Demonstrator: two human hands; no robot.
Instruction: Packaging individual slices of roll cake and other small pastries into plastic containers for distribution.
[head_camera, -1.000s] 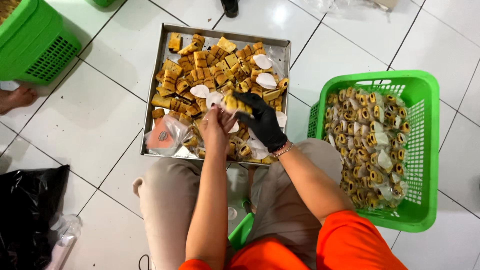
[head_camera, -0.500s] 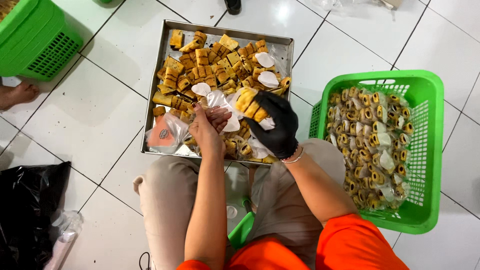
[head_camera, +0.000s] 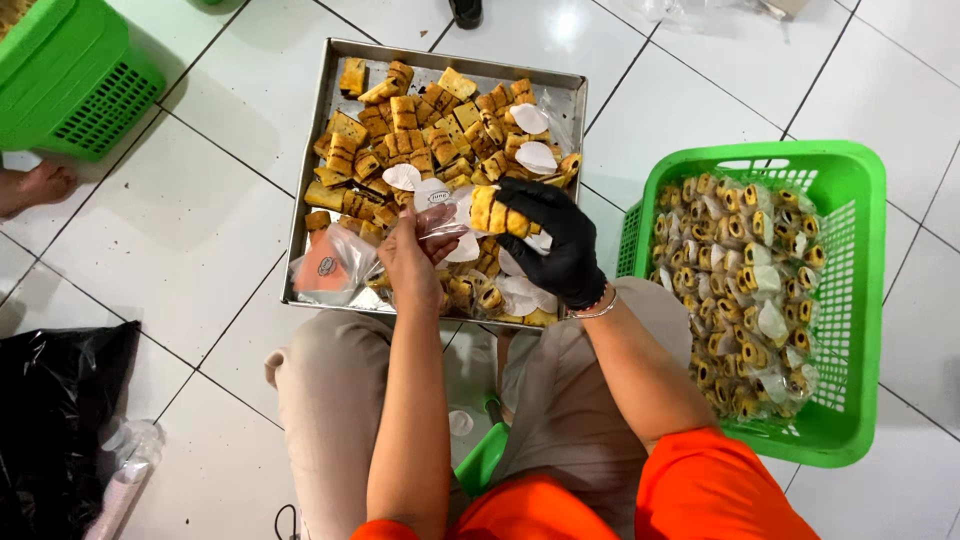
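black glove on the right hand (head_camera: 560, 245), which clamps a row of pastries (head_camera: 500, 216) between thumb and fingers over the tray's near edge. the bare left hand (head_camera: 415, 255) pinches a clear bag (head_camera: 447, 215) by its mouth, just beside the row's end — bag and row touching. beyond them the steel tray (head_camera: 318, 140) holds loose pastries up to its far edge, with white wrappers (head_camera: 532, 120) near the far right corner. right of the tray, a green basket (head_camera: 860, 300) of bagged pastries.
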